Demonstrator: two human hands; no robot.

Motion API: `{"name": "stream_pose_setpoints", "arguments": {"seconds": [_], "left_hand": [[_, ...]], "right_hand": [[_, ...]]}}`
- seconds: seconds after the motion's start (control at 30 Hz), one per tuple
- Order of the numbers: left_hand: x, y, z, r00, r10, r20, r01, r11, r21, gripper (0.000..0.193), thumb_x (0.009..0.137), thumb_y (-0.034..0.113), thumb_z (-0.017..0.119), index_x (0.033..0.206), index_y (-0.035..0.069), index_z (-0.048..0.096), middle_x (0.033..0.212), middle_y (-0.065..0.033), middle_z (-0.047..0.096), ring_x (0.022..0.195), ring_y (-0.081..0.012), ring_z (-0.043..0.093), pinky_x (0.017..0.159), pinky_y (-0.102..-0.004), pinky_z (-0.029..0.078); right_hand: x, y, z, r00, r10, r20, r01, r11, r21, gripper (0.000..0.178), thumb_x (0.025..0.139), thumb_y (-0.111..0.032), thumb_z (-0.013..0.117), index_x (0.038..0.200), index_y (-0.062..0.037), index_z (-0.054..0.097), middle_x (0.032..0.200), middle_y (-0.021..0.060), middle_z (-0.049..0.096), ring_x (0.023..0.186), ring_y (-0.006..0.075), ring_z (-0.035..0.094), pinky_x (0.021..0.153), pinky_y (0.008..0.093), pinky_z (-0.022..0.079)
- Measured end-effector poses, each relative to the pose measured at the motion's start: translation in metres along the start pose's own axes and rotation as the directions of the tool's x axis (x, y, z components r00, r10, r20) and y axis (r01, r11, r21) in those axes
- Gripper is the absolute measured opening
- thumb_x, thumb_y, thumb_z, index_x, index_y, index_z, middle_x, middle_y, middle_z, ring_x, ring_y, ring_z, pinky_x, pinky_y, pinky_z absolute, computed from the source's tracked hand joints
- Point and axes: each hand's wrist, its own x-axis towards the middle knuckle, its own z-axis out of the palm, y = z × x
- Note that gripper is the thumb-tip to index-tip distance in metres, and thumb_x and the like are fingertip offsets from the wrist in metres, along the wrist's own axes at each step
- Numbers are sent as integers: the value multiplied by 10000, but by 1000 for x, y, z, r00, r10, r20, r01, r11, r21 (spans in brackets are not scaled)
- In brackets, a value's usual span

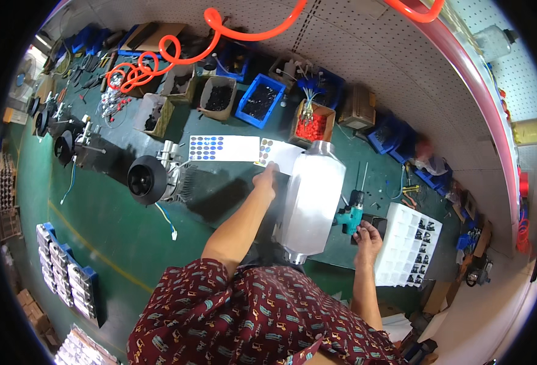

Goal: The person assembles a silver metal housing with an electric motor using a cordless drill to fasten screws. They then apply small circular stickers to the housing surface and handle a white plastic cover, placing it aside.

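Observation:
My left hand [266,177] reaches to a white sticker sheet [286,157], its index finger stretched onto the sheet's edge by the round gold stickers. Beside it lies a second sheet [238,148] with rows of dark blue round stickers. A silver metal housing [314,201], eight-sided with a short neck at each end, lies between my arms. My right hand [367,237] is curled, thumb and fingers close together, right at the rear of a teal power drill [350,217] with a long bit. Whatever is between those fingertips is hidden.
A white compartment tray [396,243] with small black parts lies at the right. Bins of screws and small parts, such as a blue bin [261,100], line the back. A black fan motor assembly [149,179] stands at left. An orange coiled hose [250,35] hangs overhead.

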Motion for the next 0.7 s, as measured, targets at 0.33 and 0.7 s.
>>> {"name": "stream_pose_setpoints", "arguments": {"seconds": [0.33, 0.7], "left_hand": [[-48, 0, 28, 518, 839, 166, -854, 519, 39, 117, 935, 45, 660, 1003, -49, 667, 880, -41, 692, 781, -108, 603, 725, -288, 498], [-279, 97, 32, 356, 457, 815, -824, 565, 44, 232, 971, 62, 626, 1176, -45, 638, 1103, -78, 714, 935, -104, 664, 834, -246, 528]], "right_hand": [[-28, -35, 8, 997, -70, 44, 68, 997, 40, 197, 980, -43, 613, 1153, 41, 653, 1116, 114, 696, 933, 170, 672, 713, 270, 562], [-14, -99, 38, 873, -397, 285, 392, 917, 77, 253, 913, -19, 674, 1156, 48, 689, 1076, 88, 707, 965, 129, 649, 867, 265, 521]]}}
